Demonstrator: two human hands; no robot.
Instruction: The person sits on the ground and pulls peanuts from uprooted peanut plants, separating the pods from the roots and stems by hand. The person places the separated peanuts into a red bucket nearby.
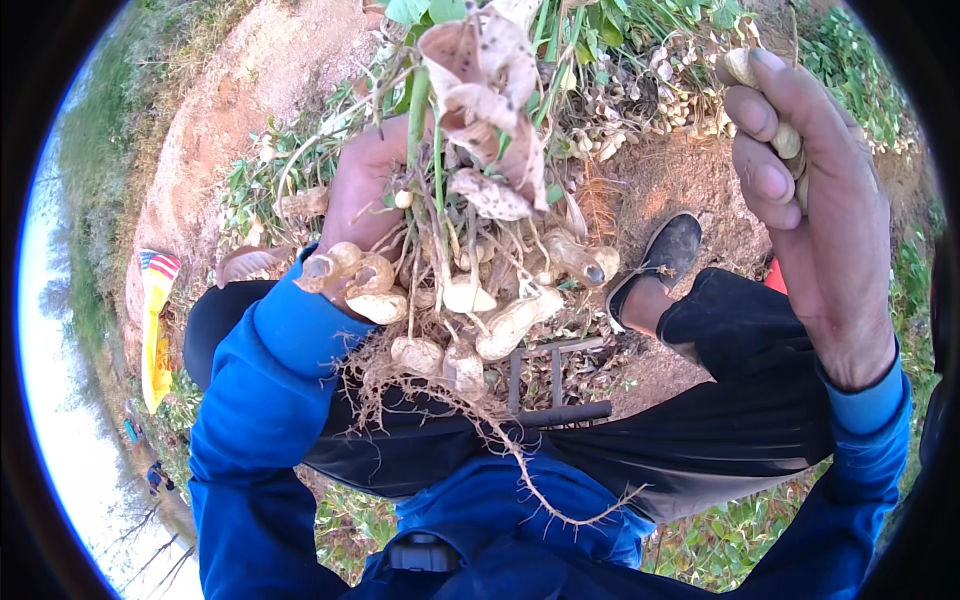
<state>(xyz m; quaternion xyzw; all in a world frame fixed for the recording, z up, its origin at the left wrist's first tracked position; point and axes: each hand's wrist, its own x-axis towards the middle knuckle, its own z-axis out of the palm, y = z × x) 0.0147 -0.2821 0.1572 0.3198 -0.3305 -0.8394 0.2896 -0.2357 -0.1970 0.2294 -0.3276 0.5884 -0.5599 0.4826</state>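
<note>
An uprooted peanut plant [437, 217] is held up close to the camera, and my left hand [369, 180] grips its stems, partly hidden behind leaves and roots. Clusters of pale peanut pods [517, 322] hang from it, some broken open at the end. Below them trail thin, hairy roots [525, 465]. Dry, spotted brown leaves [487, 90] cover part of the green stem. Off to the upper right, apart from the plant, my right hand [810, 165] has its fingers curled around several loose peanut pods [786, 140].
Pulled peanut plants with pods [675, 105] lie on reddish soil [660, 176] ahead. Beneath me is a stool with a dark bar [566, 414]. My shoe [664, 251] rests on the ground. A yellow sack [156, 337] stands at left; a distant person [156, 477] is farther back.
</note>
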